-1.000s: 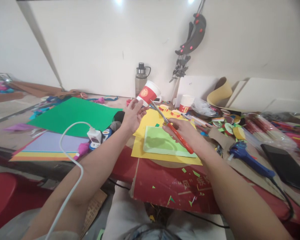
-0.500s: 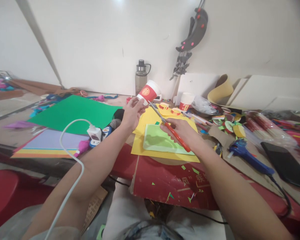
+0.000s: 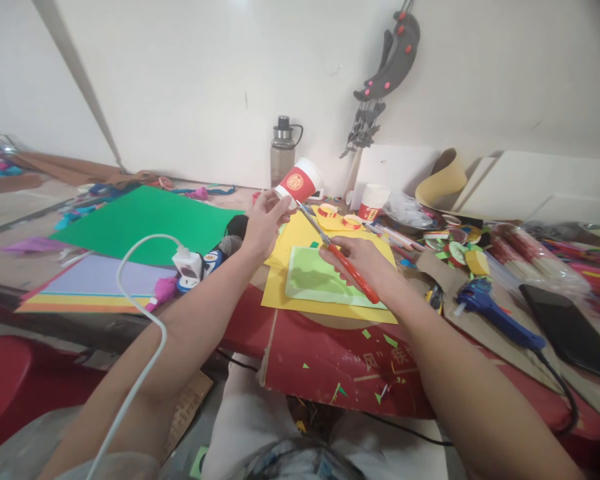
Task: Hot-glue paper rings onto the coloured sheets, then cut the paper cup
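Note:
A red and white paper cup (image 3: 300,181) is tilted in the air, with my left hand (image 3: 267,221) gripping its lower end. My right hand (image 3: 355,259) holds scissors with red handles (image 3: 353,273); their metal tips touch or nearly touch the cup's lower edge. Below the scissors, a light green sheet (image 3: 313,277) lies on yellow paper (image 3: 280,300). Behind my right hand are two cut paper cup rings (image 3: 351,221) on the yellow paper and a second paper cup (image 3: 373,202) standing upright.
A bottle (image 3: 283,153) stands by the wall. Green paper (image 3: 145,223) and a white charger (image 3: 189,265) with a cable lie left. To the right are a blue glue gun (image 3: 500,313), a black phone (image 3: 570,330) and craft materials. Scraps dot the red cardboard (image 3: 320,360).
The view has shifted slightly. Both hands, the cup and the scissors keep nearly the same positions; the cup is turned slightly, showing more of its round gold emblem.

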The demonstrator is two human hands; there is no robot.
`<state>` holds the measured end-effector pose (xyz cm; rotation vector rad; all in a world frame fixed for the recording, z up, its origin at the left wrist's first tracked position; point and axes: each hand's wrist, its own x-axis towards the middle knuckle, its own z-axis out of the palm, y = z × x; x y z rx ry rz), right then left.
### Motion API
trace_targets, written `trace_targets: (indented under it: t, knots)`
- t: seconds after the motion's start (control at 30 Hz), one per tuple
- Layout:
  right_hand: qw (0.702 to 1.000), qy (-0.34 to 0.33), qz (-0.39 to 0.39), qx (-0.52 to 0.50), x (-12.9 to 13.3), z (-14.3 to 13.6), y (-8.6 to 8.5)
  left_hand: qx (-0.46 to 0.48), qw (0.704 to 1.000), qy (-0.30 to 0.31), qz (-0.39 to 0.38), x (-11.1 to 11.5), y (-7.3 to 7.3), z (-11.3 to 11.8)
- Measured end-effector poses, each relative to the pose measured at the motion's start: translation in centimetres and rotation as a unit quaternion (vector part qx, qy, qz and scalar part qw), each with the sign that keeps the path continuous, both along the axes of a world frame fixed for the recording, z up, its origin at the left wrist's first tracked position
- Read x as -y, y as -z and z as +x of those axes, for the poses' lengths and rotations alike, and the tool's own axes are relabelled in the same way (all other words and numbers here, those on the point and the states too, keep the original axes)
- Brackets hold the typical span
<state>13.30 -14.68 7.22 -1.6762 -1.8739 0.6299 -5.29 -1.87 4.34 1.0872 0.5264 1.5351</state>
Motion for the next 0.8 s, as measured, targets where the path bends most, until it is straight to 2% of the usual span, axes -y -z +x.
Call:
trace_targets:
  t: [0.17,0.4,0.8]
  knots:
    - [1.0,-0.001,0.0,-0.008,0.06,-0.16,-0.01,0.002,1.0,0.0,0.001,-0.04,0.09,0.04]
    - [1.0,0.005,-0.001,-0.006,0.03,-0.19,-0.07,0.006,0.998,0.011,-0.055,0.25,-0.08,-0.14]
    - [1.0,-0.001,0.016,-0.012,0.07,-0.15,0.17,0.019,0.996,0.037,-0.076,0.71,-0.44,-0.18]
